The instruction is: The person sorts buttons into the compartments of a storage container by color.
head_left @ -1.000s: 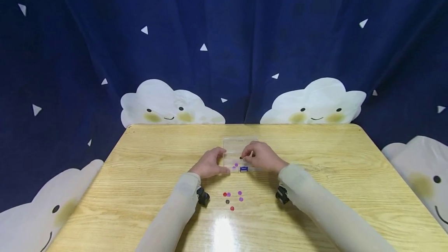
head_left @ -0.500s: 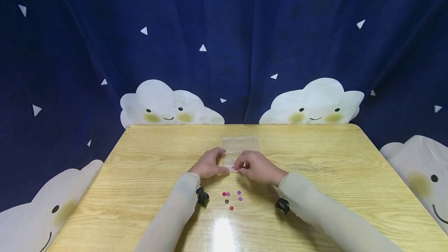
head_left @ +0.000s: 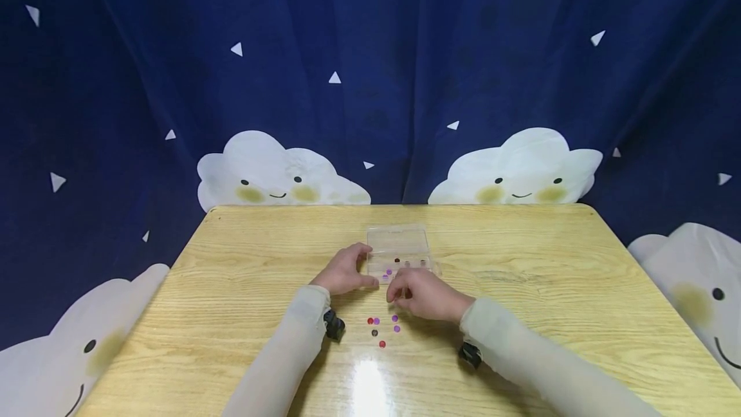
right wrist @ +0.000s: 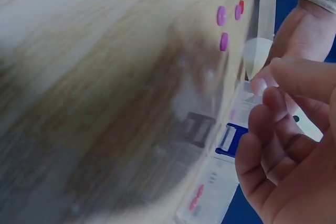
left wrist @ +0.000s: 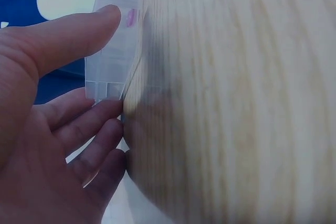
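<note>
A clear plastic box (head_left: 376,262) stands on the table with its lid (head_left: 396,237) raised at the back. My left hand (head_left: 344,270) holds its left end, thumb (left wrist: 100,27) at the front and fingers at the side and back. Small dark and purple discs lie inside. In front of the box hovers my right hand (head_left: 431,295), fingers loosely bent; the right wrist view shows nothing between them. It hides part of the box front. A blue latch (right wrist: 231,140) sits on the box front. Nearer me lie loose discs: purple (head_left: 395,318), red (head_left: 382,344) and black (head_left: 374,333).
The wooden table (head_left: 260,243) extends to both sides and toward me. Behind it hangs a dark blue curtain (head_left: 370,50) with white clouds. A bright glare patch (head_left: 369,385) lies on the near tabletop.
My right hand has come from over the box interior, past its front edge, toward the loose discs. A dark disc seen at its fingertips earlier now lies in the box. My left hand has stayed put.
</note>
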Available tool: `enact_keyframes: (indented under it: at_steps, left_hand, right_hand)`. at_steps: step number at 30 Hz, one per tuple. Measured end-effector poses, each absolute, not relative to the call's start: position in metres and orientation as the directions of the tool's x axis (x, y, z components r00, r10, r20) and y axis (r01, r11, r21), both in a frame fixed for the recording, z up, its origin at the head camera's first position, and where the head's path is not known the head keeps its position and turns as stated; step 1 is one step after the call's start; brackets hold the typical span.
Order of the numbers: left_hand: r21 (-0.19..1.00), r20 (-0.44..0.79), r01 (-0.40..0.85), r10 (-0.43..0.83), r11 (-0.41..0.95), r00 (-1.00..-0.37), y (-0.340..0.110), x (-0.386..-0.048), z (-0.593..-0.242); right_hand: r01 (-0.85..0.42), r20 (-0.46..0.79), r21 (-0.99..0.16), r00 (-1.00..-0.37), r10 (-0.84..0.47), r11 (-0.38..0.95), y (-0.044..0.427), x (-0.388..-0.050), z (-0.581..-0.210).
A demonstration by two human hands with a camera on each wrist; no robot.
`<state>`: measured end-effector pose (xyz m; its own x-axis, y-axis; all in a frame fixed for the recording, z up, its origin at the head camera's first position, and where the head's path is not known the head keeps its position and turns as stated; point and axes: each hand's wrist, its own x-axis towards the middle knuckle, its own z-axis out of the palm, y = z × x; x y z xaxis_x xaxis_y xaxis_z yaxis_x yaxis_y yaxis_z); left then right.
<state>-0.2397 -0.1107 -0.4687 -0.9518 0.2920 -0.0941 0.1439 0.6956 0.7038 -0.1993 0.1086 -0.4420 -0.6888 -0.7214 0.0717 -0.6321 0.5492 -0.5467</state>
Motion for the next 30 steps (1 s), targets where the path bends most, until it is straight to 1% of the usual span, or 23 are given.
enact_keyframes:
  at_steps: [6,12,25,30]
  left_hand:
    - [0.701,-0.083,0.150,0.288,0.698,-0.954,-0.110,-0.241,-0.468]
    - [0.707,-0.086,0.150,0.294,0.692,-0.952,-0.110,-0.242,-0.466]
    - [0.715,-0.088,0.149,0.299,0.683,-0.950,-0.109,-0.241,-0.471]
    - [0.715,-0.087,0.148,0.297,0.683,-0.951,-0.111,-0.241,-0.470]
  right_hand:
    - [-0.669,0.051,-0.520,-0.644,-0.763,0.530,0.111,-0.199,-0.449]
    - [-0.673,0.024,-0.519,-0.628,-0.778,0.527,0.111,-0.201,-0.455]
    - [-0.670,0.019,-0.499,-0.643,-0.766,0.550,0.109,-0.200,-0.458]
    - [-0.693,0.042,-0.481,-0.630,-0.776,0.537,0.108,-0.200,-0.456]
